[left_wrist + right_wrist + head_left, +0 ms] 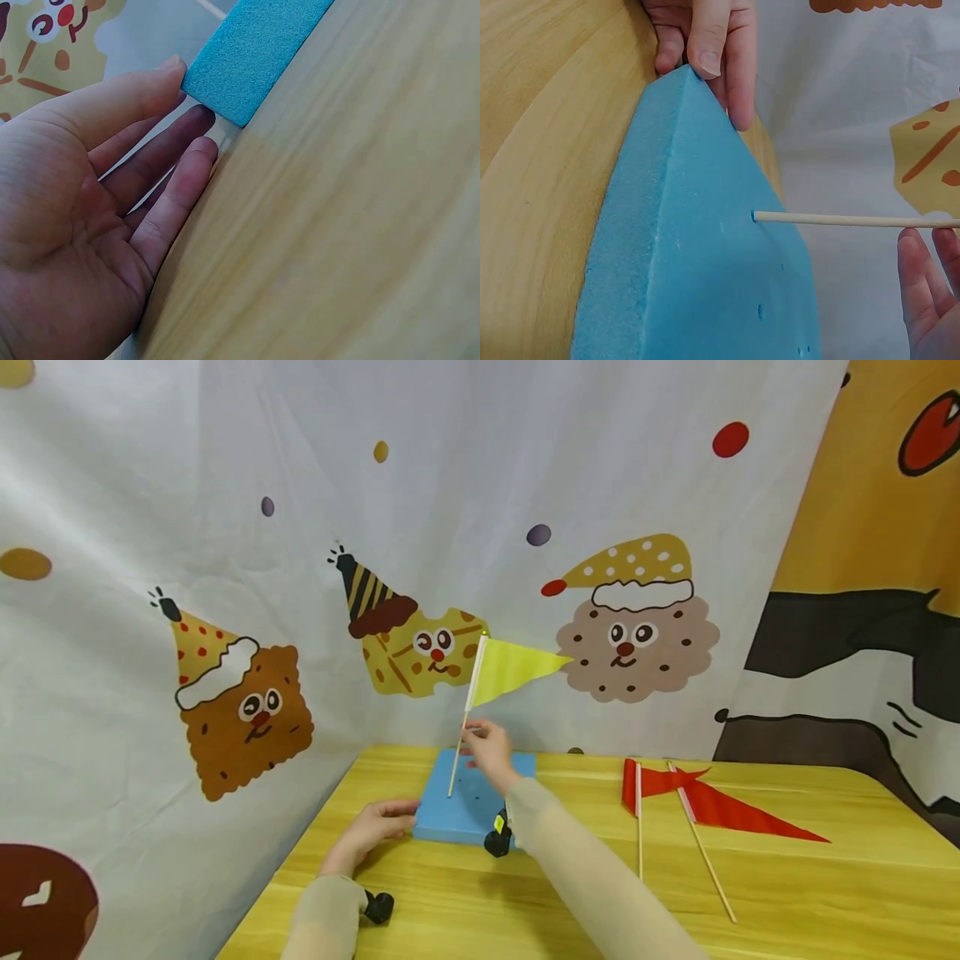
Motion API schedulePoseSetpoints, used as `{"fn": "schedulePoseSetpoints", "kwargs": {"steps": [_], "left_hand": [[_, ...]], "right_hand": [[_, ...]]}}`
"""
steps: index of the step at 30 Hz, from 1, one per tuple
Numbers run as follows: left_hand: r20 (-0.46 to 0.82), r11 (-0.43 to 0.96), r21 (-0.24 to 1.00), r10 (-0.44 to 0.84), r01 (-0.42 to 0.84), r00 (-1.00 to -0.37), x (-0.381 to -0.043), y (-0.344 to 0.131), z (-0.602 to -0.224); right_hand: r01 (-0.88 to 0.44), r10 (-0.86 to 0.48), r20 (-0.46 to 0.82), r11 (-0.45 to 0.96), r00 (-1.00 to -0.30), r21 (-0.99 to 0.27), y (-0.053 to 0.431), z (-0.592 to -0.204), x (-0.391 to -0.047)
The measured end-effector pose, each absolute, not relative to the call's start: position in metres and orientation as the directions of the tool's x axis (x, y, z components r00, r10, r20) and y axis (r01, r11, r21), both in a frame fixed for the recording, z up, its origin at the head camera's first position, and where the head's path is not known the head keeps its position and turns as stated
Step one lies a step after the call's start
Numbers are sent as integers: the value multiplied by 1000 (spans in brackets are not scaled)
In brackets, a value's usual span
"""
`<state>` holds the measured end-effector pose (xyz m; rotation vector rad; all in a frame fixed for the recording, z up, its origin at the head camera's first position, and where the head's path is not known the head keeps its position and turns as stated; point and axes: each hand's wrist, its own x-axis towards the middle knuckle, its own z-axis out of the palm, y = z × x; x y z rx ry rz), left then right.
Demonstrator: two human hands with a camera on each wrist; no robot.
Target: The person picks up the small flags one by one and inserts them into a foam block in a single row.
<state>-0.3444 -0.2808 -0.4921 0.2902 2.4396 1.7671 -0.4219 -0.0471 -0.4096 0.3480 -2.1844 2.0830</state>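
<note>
Right sleeve [600, 877]: passing close to the left stick of the red flags [746, 818] in the head view; could brush it aside on a careless swing.
Left hand [372, 827]: touching the near left corner of the blue block [476, 816], fingers loosely extended, not wrapped round.
Blue block: flat on the worktop [577, 785]; could skid or swivel under a sideways push, with so light a steadying touch.
Right hand [489, 752]: pinching the stick [840, 219] just below the yellow cloth; could slip or bow the stick by pressing from so high up.
Yellow flag [513, 670]: above the block, leaning slightly right, foot at a hole in the top; depth impossible to tell; could topple on early release if seated shallowly.
Sleeves, counted: two.
Hands: two.
Red flags: two, lying right of the block, cloths overlapping.
Blocks: one.
Spare holes [761, 312]: about four visible.
Yellow flags: one.
Hatted faces [261, 727] on the wall cloth [465, 485]: three.
</note>
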Motion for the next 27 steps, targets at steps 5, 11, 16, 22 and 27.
{"fn": "schedulePoseSetpoints", "kwargs": {"steps": [5,11,16,22,27], "left_hand": [[20,298,950,223,87,-975,-345,-281,-493],[8,292,954,214,71,-977,-345,-279,-492],[5,283,957,205,65,-979,-345,-277,-489],[6,284,957,192,62,-981,-348,-277,-490],[14,288,955,187,68,-982,-348,-279,-492]], "right_hand": [[-234,-106,227,58,-968,-971,-50,-411,-421],[-233,-136,218,103,-966,-967,-54,-415,-420],[-214,-154,194,130,-969,-968,-56,-415,-417],[-191,-152,168,157,-974,-969,-57,-411,-415],[-207,-149,184,153,-972,-966,-59,-411,-415]]}}
